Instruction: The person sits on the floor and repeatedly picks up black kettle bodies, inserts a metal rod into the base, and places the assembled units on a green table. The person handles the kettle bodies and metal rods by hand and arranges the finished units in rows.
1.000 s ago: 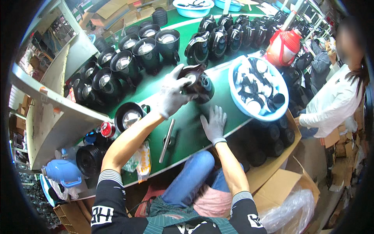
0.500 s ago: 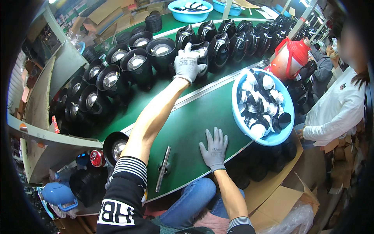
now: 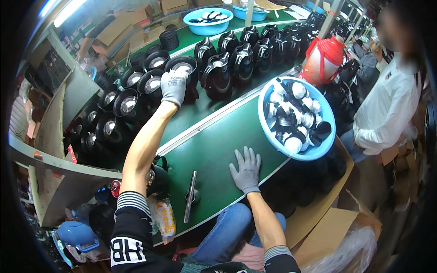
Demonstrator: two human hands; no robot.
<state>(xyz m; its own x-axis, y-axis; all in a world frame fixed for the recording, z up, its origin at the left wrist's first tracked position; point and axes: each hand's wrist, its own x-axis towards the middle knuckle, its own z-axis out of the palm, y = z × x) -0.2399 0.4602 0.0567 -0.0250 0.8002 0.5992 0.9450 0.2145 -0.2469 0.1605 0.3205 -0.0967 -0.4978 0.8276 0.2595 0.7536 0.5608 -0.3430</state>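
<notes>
My left hand (image 3: 174, 86), in a grey glove, reaches across the green bench and grips the near rim of a black open-topped jug body (image 3: 192, 78) with a shiny silvery liner inside. Its fingertips bend over the rim and are partly hidden. Just right of it stands a black jug with a spout and handle (image 3: 216, 76). My right hand (image 3: 246, 170), also gloved, lies flat on the bench with fingers spread, holding nothing. A metal rod (image 3: 190, 196) lies left of my right hand, over a small round fitting.
A blue basin (image 3: 260, 111) of black-and-white stoppers stands at the right edge, beside a red-and-white flask (image 3: 324, 59). More open jug bodies (image 3: 125, 103) line the left; finished-looking jugs (image 3: 264, 53) fill the back. A person (image 3: 387, 104) stands at right. A cardboard box (image 3: 325, 236) sits below.
My left hand has moved left from a spouted jug to the open jug body. My right hand stays flat on the bench. The whole view has shifted slightly.
</notes>
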